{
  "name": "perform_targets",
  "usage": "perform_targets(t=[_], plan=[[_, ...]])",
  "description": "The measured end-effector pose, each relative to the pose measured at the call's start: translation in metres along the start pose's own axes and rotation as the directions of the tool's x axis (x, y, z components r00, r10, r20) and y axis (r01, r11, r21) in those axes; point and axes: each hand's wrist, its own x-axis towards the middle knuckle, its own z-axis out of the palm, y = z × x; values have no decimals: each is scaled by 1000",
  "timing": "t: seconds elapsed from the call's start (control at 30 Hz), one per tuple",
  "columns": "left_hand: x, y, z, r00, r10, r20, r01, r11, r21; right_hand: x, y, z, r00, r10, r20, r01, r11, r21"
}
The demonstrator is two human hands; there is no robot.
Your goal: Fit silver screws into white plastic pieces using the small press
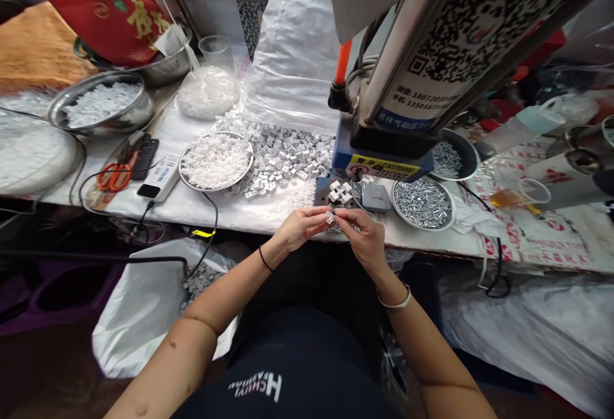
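While fingertip-close, hands (300,227) (364,237) on white piece (330,217)

little part (329,217): plain white, far as we can tell
scissors (114,177): orange handles
bag (112,13): red, gold characters
press base (345,150): blue with a yellow caution strip
press sticker (480,16): black-and-white QR pattern
lever (343,61): bright orange
beads (215,160): white
metal bits (422,203): silvery grey
our shirt (288,355): dark, white lettering
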Motion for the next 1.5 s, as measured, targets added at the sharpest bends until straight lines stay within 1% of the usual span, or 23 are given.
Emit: perform_targets(t=[0.13,0.27,0.4,0.5,0.57,0.6,0.67,0.7,0.73,0.77,0.8,0.83,0.87,0.9,0.97,1.03,1.07,1.13,1.3,1.43,1.5], plan=[[0,-4,5,998,-27,53,31,997,-66,1,-2,-1,991,-131,33,134,982,-132],[-2,-8,8,997,-37,63,45,991,-129,1,0,-2,950,-309,52,312,915,-256],[-3,-11,12,998,-48,39,55,981,-185,-4,6,0,898,-436,58,434,858,-273],[-3,-15,13,999,-37,5,38,980,-196,-13,14,3,867,-493,76,493,824,-281],[-3,-19,12,1000,-10,-16,7,988,-155,-18,18,5,870,-489,62,484,823,-297],[-2,-20,10,1000,8,-27,-11,994,-104,-19,19,5,882,-469,48,460,836,-298],[0,-18,8,995,83,-52,-79,995,64,-16,20,3,924,-382,21,373,887,-273],[3,-16,7,985,160,-65,-147,974,170,-11,20,1,947,-321,3,311,916,-255],[6,-12,6,963,261,-68,-234,932,277,-5,20,-2,967,-254,-27,240,941,-237],[11,-8,6,926,373,-53,-329,870,368,4,21,-5,980,-190,-65,172,960,-221],[17,-3,6,880,475,-20,-421,798,430,13,22,-8,985,-141,-103,117,971,-208],[24,1,7,836,549,23,-496,736,461,23,23,-11,984,-113,-135,84,976,-200],[32,5,8,808,585,70,-546,697,465,32,25,-14,983,-106,-150,75,977,-199],[39,7,8,802,586,115,-567,688,453,41,28,-15,983,-113,-143,83,975,-204],[52,9,10,828,534,171,-551,717,426,53,33,-16,985,-145,-93,121,965,-232],[61,6,11,854,486,185,-515,746,422,59,37,-14,985,-168,-40,151,951,-270],[63,5,11,860,478,181,-507,752,422,61,38,-14,985,-174,-17,162,944,-286],[64,2,13,860,483,165,-505,757,415,61,40,-12,983,-185,12,179,933,-313],[62,1,14,870,472,144,-487,773,406,63,41,-14,974,-222,42,223,909,-353],[65,-1,12,853,497,159,-514,751,414,66,44,-16,941,-301,155,337,867,-366],[67,-2,11,851,495,175,-521,753,402,66,44,-16,927,-312,207,368,858,-359]])
